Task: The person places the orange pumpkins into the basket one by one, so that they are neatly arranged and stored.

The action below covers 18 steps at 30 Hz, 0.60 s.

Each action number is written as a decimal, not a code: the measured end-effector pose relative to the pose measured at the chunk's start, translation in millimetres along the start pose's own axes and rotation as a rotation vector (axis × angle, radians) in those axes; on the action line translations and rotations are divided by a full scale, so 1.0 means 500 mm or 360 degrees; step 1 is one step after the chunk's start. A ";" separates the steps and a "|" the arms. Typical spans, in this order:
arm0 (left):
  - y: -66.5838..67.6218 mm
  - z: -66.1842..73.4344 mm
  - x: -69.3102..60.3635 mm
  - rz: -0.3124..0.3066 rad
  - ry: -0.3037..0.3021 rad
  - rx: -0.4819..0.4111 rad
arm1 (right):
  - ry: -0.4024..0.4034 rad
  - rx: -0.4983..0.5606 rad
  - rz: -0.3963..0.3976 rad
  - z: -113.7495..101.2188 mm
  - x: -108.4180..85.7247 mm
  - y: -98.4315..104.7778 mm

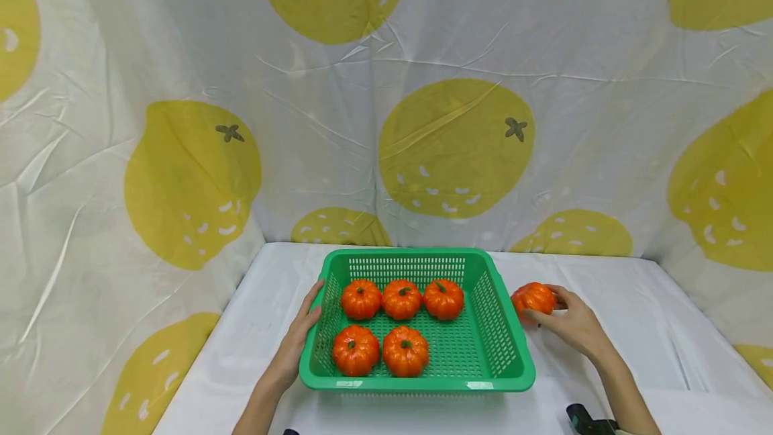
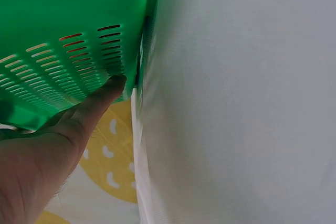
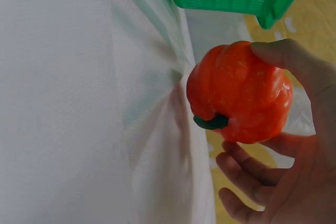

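A green plastic basket holds several small orange pumpkins, three in the back row, among them one pumpkin at the right, and two in front. My left hand rests against the basket's left side, fingers along the outer wall; in the left wrist view its thumb lies on the slotted wall. To the right of the basket, my right hand grips another pumpkin between thumb and fingers. Its dark green stem points away from the palm in the right wrist view.
A white cloth covers the table. Behind and at both sides hang white sheets printed with yellow lemons. A black device sits at my right wrist.
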<state>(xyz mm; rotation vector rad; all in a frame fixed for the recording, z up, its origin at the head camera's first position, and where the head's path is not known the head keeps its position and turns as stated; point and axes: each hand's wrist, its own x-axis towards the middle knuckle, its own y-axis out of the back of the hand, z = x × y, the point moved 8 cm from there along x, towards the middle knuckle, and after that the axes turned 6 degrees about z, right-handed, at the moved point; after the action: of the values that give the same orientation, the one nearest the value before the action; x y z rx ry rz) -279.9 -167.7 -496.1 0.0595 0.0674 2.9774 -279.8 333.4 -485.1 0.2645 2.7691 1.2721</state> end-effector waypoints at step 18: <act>-0.001 0.003 -0.002 0.0005 -0.0005 0.0008 | -0.0047 0.0180 0.0000 0.011 0.004 -0.034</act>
<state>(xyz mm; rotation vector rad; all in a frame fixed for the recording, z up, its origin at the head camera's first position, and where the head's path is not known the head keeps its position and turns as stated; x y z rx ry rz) -278.8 -167.5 -494.4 0.0647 0.0746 2.9803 -283.2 327.0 -501.6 0.2880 2.8198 1.1042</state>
